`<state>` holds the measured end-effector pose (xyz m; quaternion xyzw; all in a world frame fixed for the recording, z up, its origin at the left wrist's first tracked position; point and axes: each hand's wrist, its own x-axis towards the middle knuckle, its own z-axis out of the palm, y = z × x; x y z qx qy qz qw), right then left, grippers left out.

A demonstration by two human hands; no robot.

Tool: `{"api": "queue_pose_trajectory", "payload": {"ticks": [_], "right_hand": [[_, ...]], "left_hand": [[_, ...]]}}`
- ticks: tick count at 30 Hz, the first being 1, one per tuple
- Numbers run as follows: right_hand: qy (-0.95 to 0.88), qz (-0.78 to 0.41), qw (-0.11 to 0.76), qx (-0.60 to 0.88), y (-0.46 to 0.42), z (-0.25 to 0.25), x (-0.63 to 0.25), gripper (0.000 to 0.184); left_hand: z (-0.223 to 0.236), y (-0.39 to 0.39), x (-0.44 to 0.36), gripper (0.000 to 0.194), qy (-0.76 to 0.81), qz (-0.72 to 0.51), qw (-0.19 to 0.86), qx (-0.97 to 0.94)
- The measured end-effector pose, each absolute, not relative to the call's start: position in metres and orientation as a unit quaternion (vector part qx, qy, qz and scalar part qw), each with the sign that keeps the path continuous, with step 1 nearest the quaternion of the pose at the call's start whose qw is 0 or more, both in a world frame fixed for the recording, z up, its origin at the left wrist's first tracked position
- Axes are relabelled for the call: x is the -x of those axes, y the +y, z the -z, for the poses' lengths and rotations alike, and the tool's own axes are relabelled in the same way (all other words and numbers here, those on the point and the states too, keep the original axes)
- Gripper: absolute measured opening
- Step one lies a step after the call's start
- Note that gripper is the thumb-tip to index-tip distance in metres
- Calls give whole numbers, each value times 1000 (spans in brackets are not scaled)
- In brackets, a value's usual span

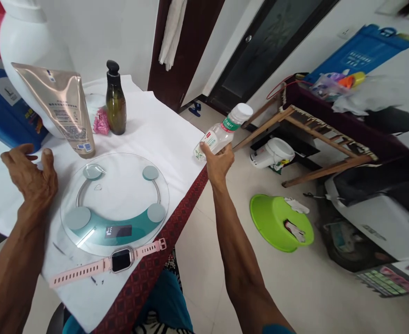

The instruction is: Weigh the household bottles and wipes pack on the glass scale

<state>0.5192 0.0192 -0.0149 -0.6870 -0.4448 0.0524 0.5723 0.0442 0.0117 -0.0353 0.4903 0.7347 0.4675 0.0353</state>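
Note:
My right hand (220, 163) is wrapped round a clear plastic bottle (218, 134) with a white cap and a green and red neck label, tilted over the table's right edge. My left hand (34, 174) rests at the left of the table, fingers apart and holding nothing. Between my arms lies a round glass bathroom scale (121, 185) with teal trim and a lit display whose reading I cannot make out clearly. A pink-strapped smartwatch (121, 260) lies along the scale's near edge. Behind the scale stands a gold squeeze tube (63, 111).
A dark green pump bottle (116, 104), a pink crinkled item (101, 122), a blue jug (11, 109) and a large white bottle (34, 51) stand at the back left. On the floor are a green basin (270, 218) and a white bucket (277, 150), near a wooden-framed bench (316, 127).

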Motion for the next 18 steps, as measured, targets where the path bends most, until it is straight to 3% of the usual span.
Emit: {"api": "queue_pose_trajectory", "payload": {"ticks": [6, 18], "right_hand": [[-401, -10, 553, 730, 64, 37, -567, 56], [-354, -5, 530, 771, 94, 63, -571, 55]], "left_hand": [[32, 17, -46, 46, 750, -465, 47, -468], [56, 18, -30, 52, 696, -472, 25, -541]]}}
